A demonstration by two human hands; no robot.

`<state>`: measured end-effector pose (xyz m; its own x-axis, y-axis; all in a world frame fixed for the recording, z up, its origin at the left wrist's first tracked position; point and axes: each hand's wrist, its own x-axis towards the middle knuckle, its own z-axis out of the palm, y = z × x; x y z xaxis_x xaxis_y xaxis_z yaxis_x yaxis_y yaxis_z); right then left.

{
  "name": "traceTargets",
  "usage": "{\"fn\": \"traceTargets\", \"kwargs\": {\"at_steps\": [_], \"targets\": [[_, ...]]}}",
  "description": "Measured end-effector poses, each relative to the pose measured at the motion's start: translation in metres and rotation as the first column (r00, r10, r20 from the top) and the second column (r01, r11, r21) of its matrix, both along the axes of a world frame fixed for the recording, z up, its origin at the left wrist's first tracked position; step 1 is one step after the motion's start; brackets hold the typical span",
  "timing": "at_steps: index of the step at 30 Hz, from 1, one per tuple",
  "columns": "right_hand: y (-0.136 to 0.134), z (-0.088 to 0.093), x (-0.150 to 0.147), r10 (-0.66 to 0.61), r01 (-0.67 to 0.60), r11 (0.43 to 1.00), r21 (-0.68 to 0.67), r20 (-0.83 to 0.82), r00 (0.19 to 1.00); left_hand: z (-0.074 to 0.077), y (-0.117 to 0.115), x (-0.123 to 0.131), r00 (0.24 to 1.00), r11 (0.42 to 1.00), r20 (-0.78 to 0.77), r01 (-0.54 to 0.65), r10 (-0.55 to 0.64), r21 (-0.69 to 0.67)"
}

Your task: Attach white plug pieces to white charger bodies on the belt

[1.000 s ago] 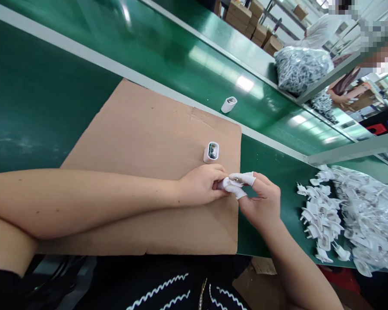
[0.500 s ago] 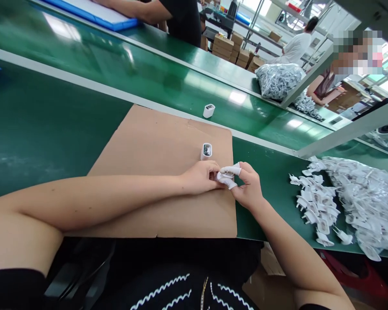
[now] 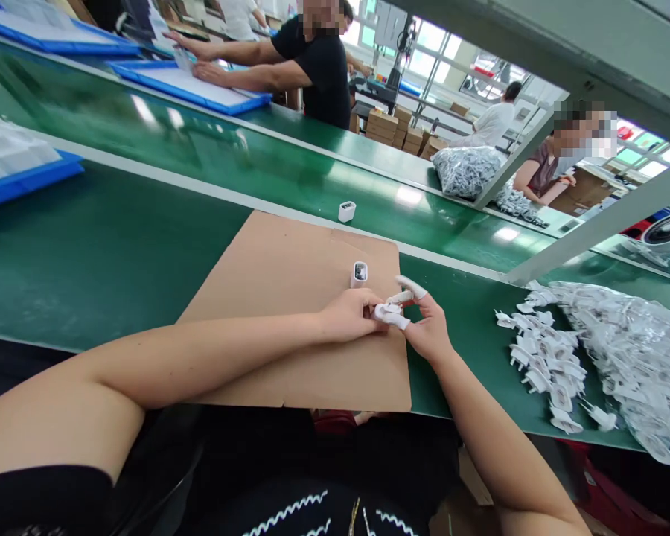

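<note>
My left hand (image 3: 349,314) is closed on a small white plastic plug piece (image 3: 387,310) above the cardboard sheet (image 3: 290,260). My right hand (image 3: 427,324), with white finger cots on thumb and fingers, pinches that piece from the other side; its index finger is raised off it. Fingers hide much of the piece. Just beyond my left hand, a white charger housing (image 3: 359,274) stands on the cardboard, its open end showing parts inside. Another white charger housing (image 3: 347,211) sits farther off on the green surface.
Loose white plug pieces (image 3: 547,357) lie at right beside a clear bag (image 3: 630,357) of more. A metal post (image 3: 592,216) slants up at right. Across the line, a person in black (image 3: 324,74) handles a blue-edged tray (image 3: 201,85); another blue tray (image 3: 27,175) is at left.
My right index finger has lifted away from the plug piece. The camera view has tilted up, showing more of the people and trays across the line.
</note>
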<state>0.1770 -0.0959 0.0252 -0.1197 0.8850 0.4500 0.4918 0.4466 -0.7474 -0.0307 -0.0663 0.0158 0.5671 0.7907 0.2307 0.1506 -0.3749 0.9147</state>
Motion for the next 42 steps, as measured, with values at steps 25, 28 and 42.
{"fn": "traceTargets", "kwargs": {"at_steps": [25, 28, 42], "targets": [[0.040, -0.009, 0.115, -0.515, 0.535, 0.826, -0.176, 0.152, 0.844, 0.002, 0.238, -0.095, 0.471, 0.486, -0.200, -0.629, 0.859, 0.607], [0.038, -0.008, 0.101, -0.415, 0.416, 0.849, -0.327, 0.075, 0.907, 0.002, 0.242, -0.096, 0.472, 0.647, -0.443, -0.546, 0.762, 0.531], [0.024, 0.020, 0.070, -0.338, -0.030, 0.821, -0.570, -0.528, 0.779, 0.035, 0.017, -0.003, 0.989, 0.901, -0.148, 0.046, 0.021, 0.431]]}}
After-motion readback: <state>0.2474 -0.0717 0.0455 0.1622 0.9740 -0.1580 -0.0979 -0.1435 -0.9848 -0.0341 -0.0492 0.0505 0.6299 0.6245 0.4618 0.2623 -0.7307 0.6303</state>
